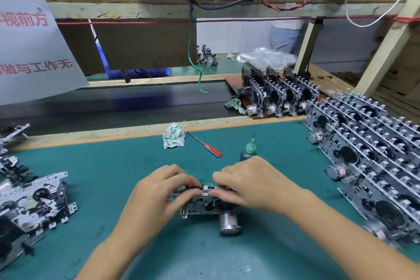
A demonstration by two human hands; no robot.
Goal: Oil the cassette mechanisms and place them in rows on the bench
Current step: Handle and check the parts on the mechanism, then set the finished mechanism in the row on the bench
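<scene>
Left hand (159,191) and right hand (247,185) pinch the cassette mechanism (204,206) before the oil bottle (248,151). Stiff, probably motor-heavy; best gripped by frame edges.

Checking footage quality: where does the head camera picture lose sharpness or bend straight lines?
Head view: hands and the held mechanism are fairly sharp; the sign at left and the conveyor belt look smeared; the bench edge bows from wide-angle distortion; lighting is even, shadows soft.

Red-handled screwdriver (205,145) beside crumpled rag (173,136) — second rag (235,105) farther back, plastic bag (264,57) beyond.
</scene>
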